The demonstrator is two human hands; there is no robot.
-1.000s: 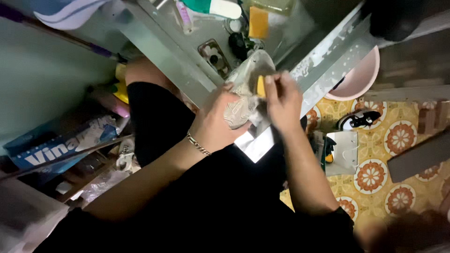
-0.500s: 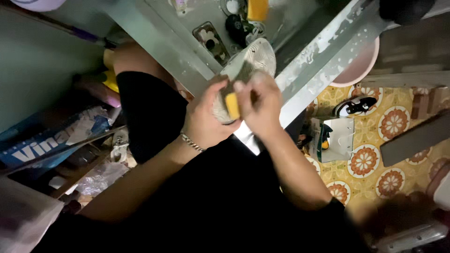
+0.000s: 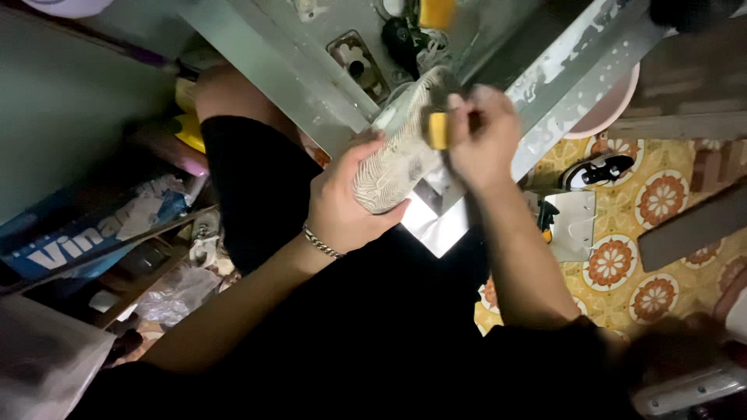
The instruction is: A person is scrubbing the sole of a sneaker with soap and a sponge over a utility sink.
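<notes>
Patterned floor tiles (image 3: 661,202) flank left hand (image 3: 350,210) gripping shoe (image 3: 401,152), right hand (image 3: 486,140) pinching yellow block (image 3: 437,130).

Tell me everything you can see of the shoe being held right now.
The shoe is turned sole-up, showing a pale, grimy rubber-looking outsole with a fine wavy tread. It lies tilted, one end pointing up and away from the person, raised over the lap. The left hand cups its near end from below. The right hand presses a small yellow block against its far part. The upper is hidden.
</notes>
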